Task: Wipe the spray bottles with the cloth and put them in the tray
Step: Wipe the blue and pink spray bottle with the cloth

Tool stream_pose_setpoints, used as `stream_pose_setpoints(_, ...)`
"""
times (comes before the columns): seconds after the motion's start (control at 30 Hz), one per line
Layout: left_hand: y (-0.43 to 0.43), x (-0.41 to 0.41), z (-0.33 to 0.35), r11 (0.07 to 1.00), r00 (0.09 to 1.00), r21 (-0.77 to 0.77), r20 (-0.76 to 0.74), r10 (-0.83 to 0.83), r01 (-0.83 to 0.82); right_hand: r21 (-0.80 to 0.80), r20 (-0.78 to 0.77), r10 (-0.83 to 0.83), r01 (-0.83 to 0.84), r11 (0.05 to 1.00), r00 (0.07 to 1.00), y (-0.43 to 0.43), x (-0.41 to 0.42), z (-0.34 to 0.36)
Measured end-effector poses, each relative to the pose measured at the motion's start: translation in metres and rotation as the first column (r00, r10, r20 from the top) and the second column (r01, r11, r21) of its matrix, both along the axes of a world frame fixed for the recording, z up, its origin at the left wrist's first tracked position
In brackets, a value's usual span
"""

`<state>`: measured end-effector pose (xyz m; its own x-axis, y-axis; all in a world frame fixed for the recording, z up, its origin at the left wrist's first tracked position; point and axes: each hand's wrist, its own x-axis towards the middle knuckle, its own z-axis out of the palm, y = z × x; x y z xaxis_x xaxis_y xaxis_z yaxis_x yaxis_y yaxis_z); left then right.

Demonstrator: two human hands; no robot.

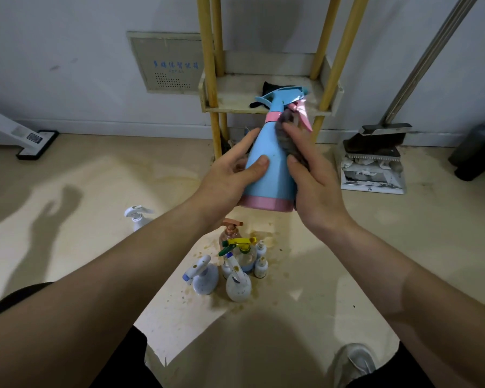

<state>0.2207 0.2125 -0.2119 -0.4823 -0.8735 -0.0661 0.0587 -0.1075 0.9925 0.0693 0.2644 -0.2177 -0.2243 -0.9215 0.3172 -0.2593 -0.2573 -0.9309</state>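
A light-blue spray bottle (275,169) with a pink base and pink collar is held up in front of me. My left hand (230,169) grips its left side, thumb across the front. My right hand (311,180) presses a grey cloth (290,133) against the bottle's right side and neck. Behind it stands a cream tray (235,99) on a yellow-legged rack, with a dark item lying in it. On the floor below stand several dirty spray bottles (235,267), and one white spray bottle (137,217) stands apart to the left.
Yellow rack legs (216,130) rise by the wall. A broom and dustpan (375,155) lean at the right, next to a dark bin (479,152). A white appliance base (34,144) sits at left. The floor around the bottles is stained.
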Motion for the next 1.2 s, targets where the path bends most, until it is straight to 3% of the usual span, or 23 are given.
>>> stream_pose_setpoints(0.07, -0.001, 0.001, -0.001, 0.998, 0.999, -0.062, 0.026, 0.032, -0.030, -0.039, -0.191, 0.051, -0.060, 0.997, 0.980, 0.004, 0.006, -0.006)
stream_pose_setpoints(0.13, -0.003, 0.004, 0.000, 0.993, 0.997, -0.109, 0.054, 0.056, -0.049, -0.050, -0.260, 0.053, -0.068, 0.996, 0.964, 0.005, 0.010, -0.008)
stream_pose_setpoints(0.33, 0.000, 0.004, 0.004, 0.993, 0.996, -0.113, 0.086, -0.014, 0.024, 0.012, 0.052, -0.064, 0.064, 0.998, 0.997, -0.001, 0.002, 0.001)
stream_pose_setpoints(0.6, 0.007, 0.002, 0.006, 0.978, 0.988, -0.195, 0.150, -0.039, 0.069, 0.050, 0.091, -0.058, 0.054, 0.997, 0.994, -0.008, -0.011, 0.000)
stream_pose_setpoints(0.73, 0.011, -0.001, 0.005, 0.949, 0.969, -0.302, 0.246, -0.017, 0.093, 0.029, -0.086, -0.090, 0.093, 0.995, 0.992, -0.010, -0.017, 0.002)
stream_pose_setpoints(0.9, 0.003, 0.010, 0.006, 0.975, 0.982, -0.219, 0.188, 0.016, 0.026, -0.046, -0.469, 0.120, -0.161, 0.986, 0.875, 0.006, 0.008, -0.008)
stream_pose_setpoints(1.0, 0.001, 0.013, 0.006, 0.980, 0.983, -0.200, 0.184, 0.016, 0.021, -0.031, -0.581, 0.178, -0.240, 0.970, 0.794, 0.001, -0.004, -0.006)
stream_pose_setpoints(1.1, 0.003, 0.009, 0.006, 0.987, 0.983, -0.157, 0.182, -0.010, 0.039, 0.002, -0.510, 0.122, -0.140, 0.990, 0.851, -0.008, -0.021, 0.004)
stream_pose_setpoints(1.2, 0.005, 0.004, 0.004, 0.999, 0.992, -0.039, 0.122, -0.025, 0.030, 0.014, -0.346, 0.002, 0.003, 1.000, 0.938, -0.011, -0.028, 0.006)
